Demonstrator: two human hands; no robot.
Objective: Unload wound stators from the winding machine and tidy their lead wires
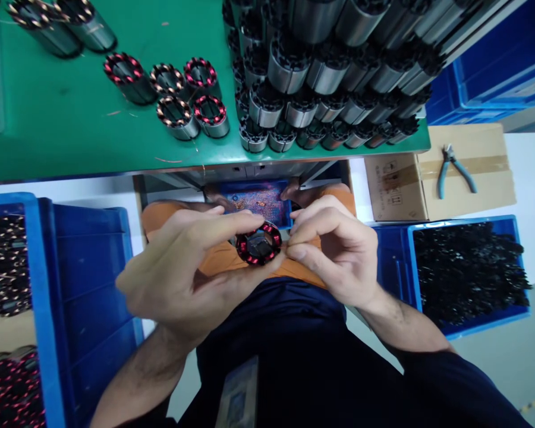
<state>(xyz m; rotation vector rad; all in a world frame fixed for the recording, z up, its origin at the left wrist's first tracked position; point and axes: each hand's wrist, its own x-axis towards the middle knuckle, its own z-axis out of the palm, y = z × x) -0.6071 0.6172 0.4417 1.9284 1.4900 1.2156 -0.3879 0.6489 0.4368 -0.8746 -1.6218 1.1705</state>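
Note:
A ring-shaped motor stator with red windings (270, 229) is held between the thumb and fingers of my left hand (191, 255), its open end facing up. Close to the ring's right edge, my right hand (339, 246) is pinched, thumb against index finger; whatever lies between the fingertips is too small to make out. On the green bench (93, 137) stand several wound stators, some with red windings (210, 113) and some with copper-coloured ones (175, 113). Several rows of metal cylinders with black ends (265, 107) fill the bench to their right.
Blue-handled cutters (457, 172) lie on a cardboard box (472, 196) at right. Below it, a blue bin (412, 267) holds black parts. Another blue bin (49, 309) with wound parts is at left. A blue tray (289, 208) with wire scraps sits under the bench.

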